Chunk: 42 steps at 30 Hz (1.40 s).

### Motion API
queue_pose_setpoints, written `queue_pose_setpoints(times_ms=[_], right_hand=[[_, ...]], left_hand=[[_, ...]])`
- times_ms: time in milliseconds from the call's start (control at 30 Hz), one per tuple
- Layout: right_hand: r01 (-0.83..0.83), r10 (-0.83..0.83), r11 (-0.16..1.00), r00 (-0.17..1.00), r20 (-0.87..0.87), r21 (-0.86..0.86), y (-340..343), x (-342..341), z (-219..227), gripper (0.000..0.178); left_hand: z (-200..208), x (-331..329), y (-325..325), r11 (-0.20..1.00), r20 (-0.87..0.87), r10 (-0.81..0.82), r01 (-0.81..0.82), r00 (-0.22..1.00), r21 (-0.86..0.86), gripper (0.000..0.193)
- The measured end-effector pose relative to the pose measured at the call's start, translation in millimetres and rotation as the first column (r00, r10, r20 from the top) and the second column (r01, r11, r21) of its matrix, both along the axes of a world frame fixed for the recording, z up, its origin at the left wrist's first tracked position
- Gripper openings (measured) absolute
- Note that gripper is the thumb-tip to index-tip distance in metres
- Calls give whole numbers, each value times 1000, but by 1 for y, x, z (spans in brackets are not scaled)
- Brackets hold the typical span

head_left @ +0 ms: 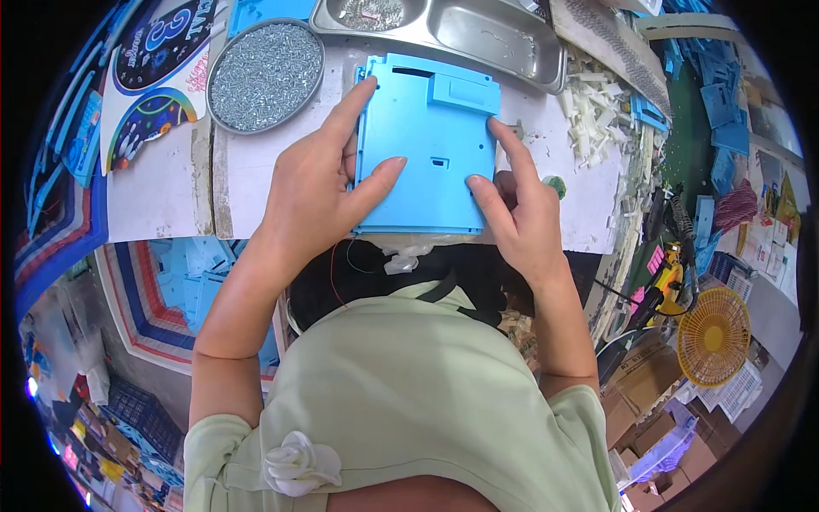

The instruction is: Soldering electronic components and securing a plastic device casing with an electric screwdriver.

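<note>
A flat, light-blue plastic housing [415, 196] is held between my two hands at the front of the white worktable. It has a raised block near its upper right, a dark slot along the top and a small rectangular hole near the middle. My left hand [311, 183] grips its left edge, thumb lying on the face and index finger reaching the upper left corner. On the opposite edge, my right hand [531, 218] has its thumb at the lower right and index finger higher up. Fingers beneath the housing are partly hidden. Thin red and green wires [334, 271] hang below its lower left.
A round tray of small metal screws [266, 75] stands at the back left. Beyond the housing sits a divided steel tray [495, 38]. White plastic pieces [593, 111] are heaped at the right. A striped bag of blue parts [192, 282] is below left; a yellow fan [714, 337] lies right.
</note>
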State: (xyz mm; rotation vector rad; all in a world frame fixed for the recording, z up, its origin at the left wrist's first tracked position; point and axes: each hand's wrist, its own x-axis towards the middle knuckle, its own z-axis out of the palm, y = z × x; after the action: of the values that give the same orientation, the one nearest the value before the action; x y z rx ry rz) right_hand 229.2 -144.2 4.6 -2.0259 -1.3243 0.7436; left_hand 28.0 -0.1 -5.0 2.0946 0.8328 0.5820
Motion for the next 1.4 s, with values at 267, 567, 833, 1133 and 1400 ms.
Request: queue_pose_setpoints(times_ms=[267,567,833,1133,1400], right_hand=[[-196,184,980,960,211,37,-3,2,5,60],[-335,261,919,911,318,206,-6,6,-18,57],[-306,381,923,817,434,-234,4,-2,17,55],[-600,737,668,453,502,-440,82,19,87,18],[-804,549,583,285,786,-116,252,-55,-14,10]], left_hand=[[-3,-15,-22,990,38,92,-87,995,-115,62],[-17,-29,-39,908,157,192,-115,969,-402,55],[-13,-34,-35,929,-9,131,-126,991,-347,47],[-16,-65,100,772,-215,361,-161,908,615,13],[-35,-58,109,856,-124,319,-229,940,464,10]])
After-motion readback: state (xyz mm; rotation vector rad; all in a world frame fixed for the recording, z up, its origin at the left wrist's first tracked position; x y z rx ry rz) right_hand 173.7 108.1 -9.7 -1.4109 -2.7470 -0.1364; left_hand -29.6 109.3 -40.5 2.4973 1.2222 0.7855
